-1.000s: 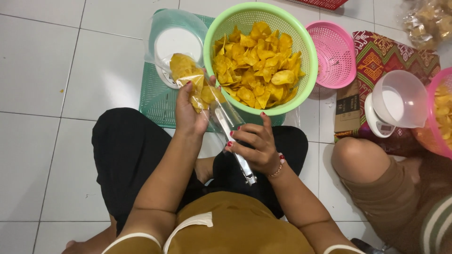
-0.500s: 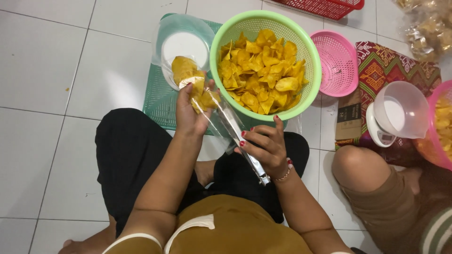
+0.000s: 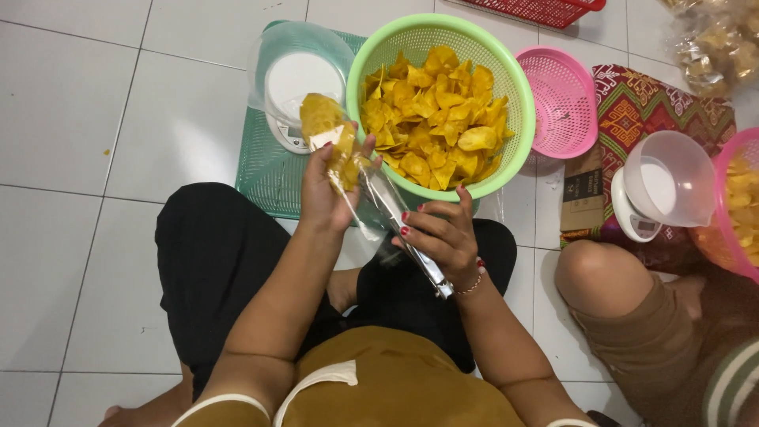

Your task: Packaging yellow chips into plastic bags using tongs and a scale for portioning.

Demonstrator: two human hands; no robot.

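A white tiled floor (image 3: pixel 95 158) fills the view, and a person is seated on it. A second person's bent knee (image 3: pixel 601 277) is seen at four o'clock. At twelve o'clock a large green basket (image 3: pixel 518 119), heaped with yellow chips (image 3: pixel 431 111), is set partly on a green mesh tray (image 3: pixel 261 170). Just beside the basket at two o'clock a smaller pink basket (image 3: pixel 565 99) is placed, touching a patterned cloth (image 3: pixel 640 107). A white kitchen scale topped by a clear bowl (image 3: pixel 296 75) is found at eleven o'clock, on the tray.

A clear plastic bag (image 3: pixel 371 190), filled with chips at its upper end, is held slantwise between both hands in front of the green basket. The left hand (image 3: pixel 328 194) is closed around the filled upper part. The right hand (image 3: pixel 443 233) is pinched on the flattened, empty lower part, at five o'clock from the left.
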